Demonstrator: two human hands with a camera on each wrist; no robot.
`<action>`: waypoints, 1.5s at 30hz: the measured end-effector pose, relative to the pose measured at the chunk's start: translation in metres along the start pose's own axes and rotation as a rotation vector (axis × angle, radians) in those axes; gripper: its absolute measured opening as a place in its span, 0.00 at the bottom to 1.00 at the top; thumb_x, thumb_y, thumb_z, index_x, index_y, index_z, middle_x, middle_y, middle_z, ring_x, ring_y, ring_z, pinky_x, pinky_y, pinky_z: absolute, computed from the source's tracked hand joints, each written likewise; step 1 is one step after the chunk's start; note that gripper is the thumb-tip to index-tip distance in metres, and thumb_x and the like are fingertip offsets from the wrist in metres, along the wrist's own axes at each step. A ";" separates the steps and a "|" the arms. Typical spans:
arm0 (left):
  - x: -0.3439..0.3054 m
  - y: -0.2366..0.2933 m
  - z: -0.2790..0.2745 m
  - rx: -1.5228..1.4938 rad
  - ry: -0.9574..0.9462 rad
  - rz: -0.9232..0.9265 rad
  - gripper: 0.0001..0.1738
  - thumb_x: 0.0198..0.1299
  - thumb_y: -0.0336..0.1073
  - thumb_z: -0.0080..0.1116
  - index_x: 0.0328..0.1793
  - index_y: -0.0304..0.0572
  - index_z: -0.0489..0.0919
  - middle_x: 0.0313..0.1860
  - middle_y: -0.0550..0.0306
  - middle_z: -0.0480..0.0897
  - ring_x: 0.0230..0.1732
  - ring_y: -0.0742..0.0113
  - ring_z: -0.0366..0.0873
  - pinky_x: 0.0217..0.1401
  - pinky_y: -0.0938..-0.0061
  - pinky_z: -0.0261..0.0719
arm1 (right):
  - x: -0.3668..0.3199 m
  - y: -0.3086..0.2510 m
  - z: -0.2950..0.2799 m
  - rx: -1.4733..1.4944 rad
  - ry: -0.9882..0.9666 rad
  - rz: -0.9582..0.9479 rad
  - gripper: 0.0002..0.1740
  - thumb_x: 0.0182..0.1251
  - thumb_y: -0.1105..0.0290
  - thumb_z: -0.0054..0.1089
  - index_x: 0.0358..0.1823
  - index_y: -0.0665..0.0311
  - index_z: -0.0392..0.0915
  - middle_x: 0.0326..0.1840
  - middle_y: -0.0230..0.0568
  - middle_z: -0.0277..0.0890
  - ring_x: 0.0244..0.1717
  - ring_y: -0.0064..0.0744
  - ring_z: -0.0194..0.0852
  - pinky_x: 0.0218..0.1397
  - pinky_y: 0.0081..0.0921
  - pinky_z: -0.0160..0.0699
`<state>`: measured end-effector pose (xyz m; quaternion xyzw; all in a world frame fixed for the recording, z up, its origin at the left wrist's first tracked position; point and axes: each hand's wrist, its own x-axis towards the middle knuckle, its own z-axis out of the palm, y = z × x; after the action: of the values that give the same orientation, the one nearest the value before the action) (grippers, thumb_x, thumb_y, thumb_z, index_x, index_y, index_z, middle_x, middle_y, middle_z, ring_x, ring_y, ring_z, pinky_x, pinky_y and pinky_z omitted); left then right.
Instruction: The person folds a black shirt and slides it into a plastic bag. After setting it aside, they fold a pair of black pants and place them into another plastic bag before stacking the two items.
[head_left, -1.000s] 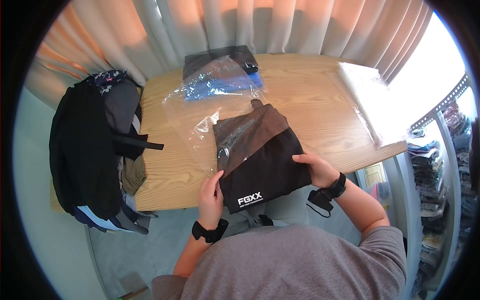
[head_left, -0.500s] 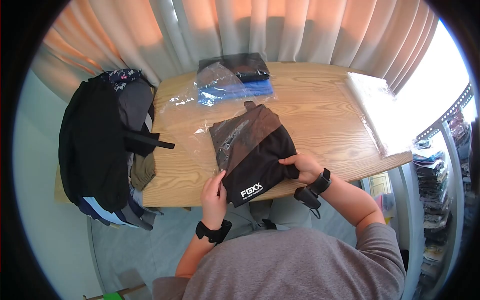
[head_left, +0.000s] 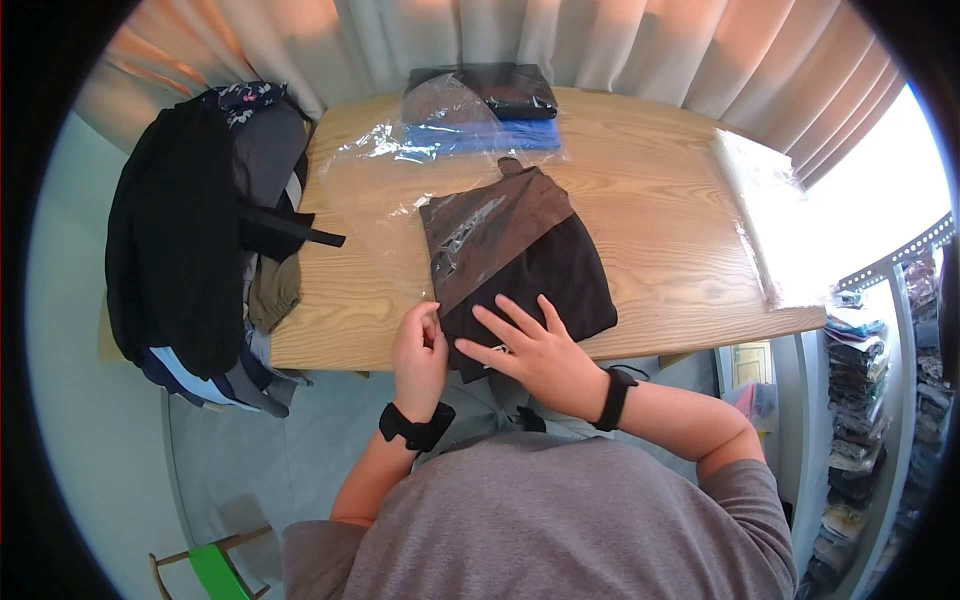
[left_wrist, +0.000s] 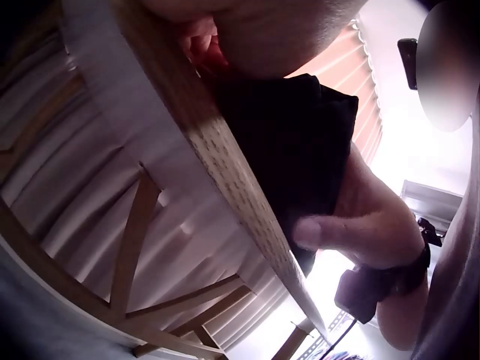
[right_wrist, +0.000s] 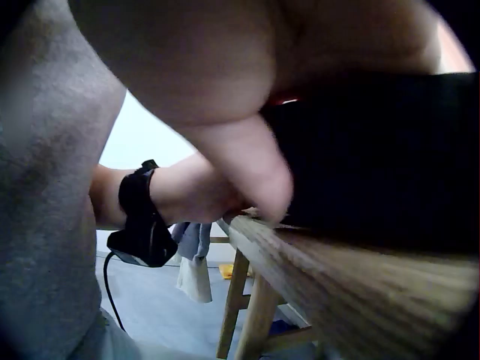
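A folded black garment (head_left: 540, 270) lies at the table's front edge, its upper left part under a clear plastic bag (head_left: 375, 215) that spreads to the left. At the garment's lower left corner, the left hand (head_left: 418, 362) pinches the bag's edge between thumb and curled fingers. Flat on the garment's lower front rests the right hand (head_left: 540, 360), fingers spread, covering most of the white print. In the left wrist view the garment (left_wrist: 285, 142) overhangs the table edge, with the right hand (left_wrist: 375, 225) against it. The right wrist view shows the right thumb beside the dark cloth (right_wrist: 375, 157).
Behind the garment sit a black and a blue folded item (head_left: 520, 135) in plastic. A heap of dark clothes (head_left: 175, 240) covers the table's left end. Clear bags (head_left: 765, 220) lie at the right. Shelves of packed items (head_left: 855, 400) stand right; a green chair (head_left: 215, 572) is lower left.
The right hand has let go of the garment's right edge and moved left onto its front, fingers now spread. The garment's right side lies flatter. The left hand keeps its place at the left corner.
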<state>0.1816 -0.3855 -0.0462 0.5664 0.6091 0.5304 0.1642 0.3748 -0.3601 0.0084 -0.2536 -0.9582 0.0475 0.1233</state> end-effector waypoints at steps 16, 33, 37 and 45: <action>0.018 0.002 0.003 0.144 -0.018 0.074 0.11 0.56 0.21 0.55 0.46 0.36 0.76 0.24 0.52 0.70 0.25 0.59 0.70 0.31 0.66 0.70 | 0.038 0.024 0.003 -0.070 -0.135 0.199 0.43 0.58 0.78 0.54 0.74 0.36 0.53 0.75 0.51 0.47 0.73 0.58 0.49 0.65 0.61 0.61; 0.005 -0.021 -0.027 -0.002 0.025 -0.081 0.11 0.56 0.19 0.55 0.46 0.35 0.75 0.25 0.58 0.69 0.25 0.69 0.66 0.29 0.75 0.67 | 0.035 0.132 -0.019 1.173 0.017 0.835 0.27 0.65 0.66 0.60 0.60 0.73 0.66 0.57 0.52 0.72 0.55 0.38 0.72 0.63 0.32 0.68; 0.006 -0.026 -0.027 0.059 0.062 -0.024 0.13 0.60 0.17 0.50 0.50 0.35 0.74 0.28 0.60 0.70 0.28 0.73 0.67 0.33 0.80 0.67 | 0.054 0.140 -0.013 1.453 -0.126 0.863 0.22 0.70 0.70 0.53 0.62 0.72 0.64 0.58 0.45 0.72 0.54 0.32 0.72 0.63 0.30 0.68; 0.011 -0.023 -0.043 0.086 0.026 0.034 0.11 0.60 0.20 0.52 0.49 0.34 0.75 0.29 0.55 0.71 0.30 0.68 0.69 0.35 0.76 0.69 | 0.076 0.162 -0.004 1.501 -0.283 0.677 0.23 0.74 0.74 0.42 0.69 0.64 0.54 0.65 0.41 0.66 0.61 0.31 0.69 0.66 0.31 0.69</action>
<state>0.1318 -0.3911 -0.0441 0.5765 0.6235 0.5137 0.1226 0.3889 -0.1812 0.0038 -0.3702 -0.5505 0.7390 0.1172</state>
